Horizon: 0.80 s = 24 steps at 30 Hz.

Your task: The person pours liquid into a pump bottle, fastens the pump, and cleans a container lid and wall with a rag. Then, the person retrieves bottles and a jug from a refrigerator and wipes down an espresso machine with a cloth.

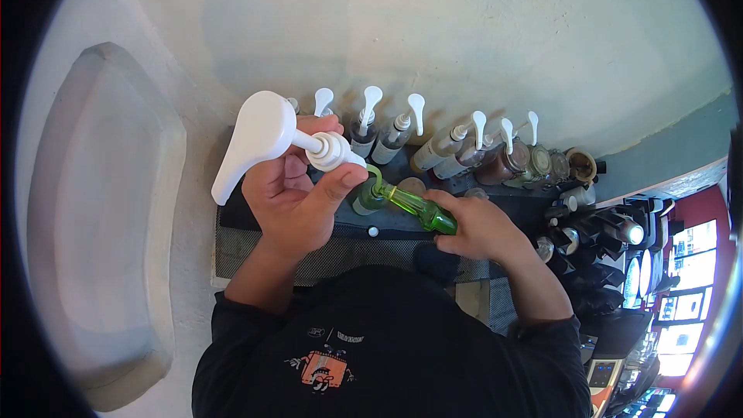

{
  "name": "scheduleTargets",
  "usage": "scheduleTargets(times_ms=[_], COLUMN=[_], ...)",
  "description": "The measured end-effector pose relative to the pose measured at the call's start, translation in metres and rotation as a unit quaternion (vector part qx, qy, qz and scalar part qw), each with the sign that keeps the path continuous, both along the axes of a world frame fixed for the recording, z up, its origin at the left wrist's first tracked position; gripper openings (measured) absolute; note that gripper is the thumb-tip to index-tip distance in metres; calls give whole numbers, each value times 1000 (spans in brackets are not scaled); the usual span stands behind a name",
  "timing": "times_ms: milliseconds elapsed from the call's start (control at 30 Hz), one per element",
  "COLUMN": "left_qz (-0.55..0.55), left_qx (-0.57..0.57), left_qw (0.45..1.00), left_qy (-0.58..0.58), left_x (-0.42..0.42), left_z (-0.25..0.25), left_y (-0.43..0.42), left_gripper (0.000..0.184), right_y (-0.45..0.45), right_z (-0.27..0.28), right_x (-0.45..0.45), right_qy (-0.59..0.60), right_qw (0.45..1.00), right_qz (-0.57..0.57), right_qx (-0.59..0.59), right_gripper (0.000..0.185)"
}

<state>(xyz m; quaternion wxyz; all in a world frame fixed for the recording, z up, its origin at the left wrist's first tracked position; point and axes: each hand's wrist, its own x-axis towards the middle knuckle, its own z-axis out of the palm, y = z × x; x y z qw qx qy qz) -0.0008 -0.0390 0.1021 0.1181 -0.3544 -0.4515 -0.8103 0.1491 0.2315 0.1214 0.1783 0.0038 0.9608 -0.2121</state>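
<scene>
Left grip [292,205] pinches the pump collar [327,152], right grip [481,226] the green bottle's base [441,221].

Dark counter [344,215]: pump bottles [391,144] in row, jars [515,161], white cap [373,231].

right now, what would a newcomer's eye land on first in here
The large white pump in the left hand, left of centre, stands out first. Next comes the bright green bottle, tilted in the right hand near the middle. Behind them, a row of bottles, several with white tops, stands along the wall.
</scene>
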Motion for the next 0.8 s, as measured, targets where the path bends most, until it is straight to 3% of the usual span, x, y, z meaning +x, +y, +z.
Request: scheduleTargets(times_ms=[800], left_qz=[-11], left_qx=[0], left_qw=[1000], left_qy=[3], left_x=[0], left_z=[-1], left_y=[3], left_gripper=[57], right_y=[0], right_z=[2], right_x=[-2], right_qy=[-2], right_qw=[1000], right_qz=[-5], right_qx=[0], right_gripper=[77])
